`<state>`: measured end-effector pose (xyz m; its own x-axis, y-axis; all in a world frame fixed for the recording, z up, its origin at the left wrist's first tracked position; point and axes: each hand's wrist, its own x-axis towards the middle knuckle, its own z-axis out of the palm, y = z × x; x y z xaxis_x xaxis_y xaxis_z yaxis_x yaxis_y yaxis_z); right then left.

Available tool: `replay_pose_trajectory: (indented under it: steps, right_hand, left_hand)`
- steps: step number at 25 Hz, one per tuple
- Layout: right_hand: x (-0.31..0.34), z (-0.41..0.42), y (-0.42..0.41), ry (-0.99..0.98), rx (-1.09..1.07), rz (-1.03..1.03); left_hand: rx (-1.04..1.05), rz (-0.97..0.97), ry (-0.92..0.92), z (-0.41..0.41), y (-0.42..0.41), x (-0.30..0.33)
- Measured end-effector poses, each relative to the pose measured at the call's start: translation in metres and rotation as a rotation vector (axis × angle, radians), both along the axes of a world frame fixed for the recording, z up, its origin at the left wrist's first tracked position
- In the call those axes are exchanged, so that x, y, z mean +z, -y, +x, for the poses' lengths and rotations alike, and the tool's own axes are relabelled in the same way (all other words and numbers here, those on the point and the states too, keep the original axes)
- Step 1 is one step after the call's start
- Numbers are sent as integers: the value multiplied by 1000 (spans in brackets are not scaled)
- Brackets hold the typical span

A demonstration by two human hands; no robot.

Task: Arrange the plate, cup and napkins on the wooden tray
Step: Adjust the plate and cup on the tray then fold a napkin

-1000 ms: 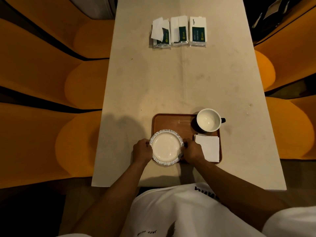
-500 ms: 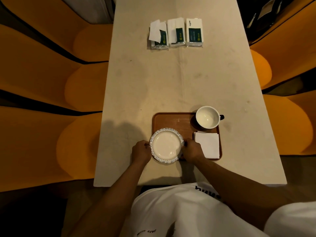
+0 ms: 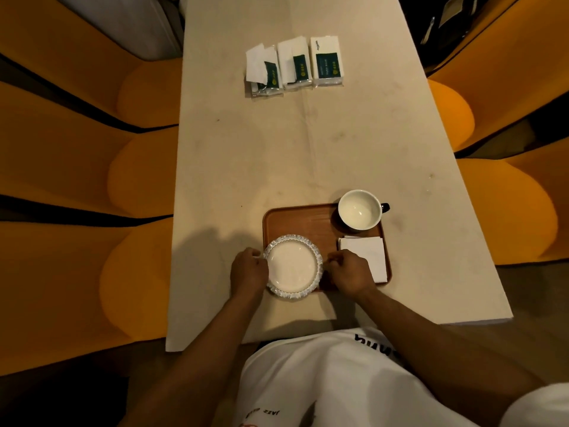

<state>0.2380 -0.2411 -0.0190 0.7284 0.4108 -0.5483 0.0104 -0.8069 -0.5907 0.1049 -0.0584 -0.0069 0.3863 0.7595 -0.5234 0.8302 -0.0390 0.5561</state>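
Note:
A white plate with a patterned rim sits on the front left corner of the wooden tray, overhanging its left and front edges a little. My left hand rests against the plate's left rim with its fingers curled on it. My right hand is just right of the plate with curled fingers, and a narrow dark gap separates it from the rim. A white cup with a dark handle stands on the tray's far right corner. A folded white napkin lies in front of the cup, partly under my right hand.
Three packs of napkins lie side by side at the far end of the beige table. Orange padded seats line both long sides. The table's front edge is close to my body.
The plate has shifted slightly further onto the tray. My right hand has come off the plate's right rim, while my left hand stays at the left rim.

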Motion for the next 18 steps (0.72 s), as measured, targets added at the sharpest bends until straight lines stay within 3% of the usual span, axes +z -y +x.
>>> replay_pose_trajectory:
  steps: [7, 12, 18]
  right_hand:
    - [5, 56, 34, 12, -239, 8]
    - [5, 94, 52, -39, -434, 132]
    - [9, 124, 45, -68, -351, 251]
  left_hand:
    - [-197, -47, 90, 84, 26, 7]
    - [-169, -190, 118, 147, 49, 5]
    - [-159, -296, 182, 188, 57, 0]
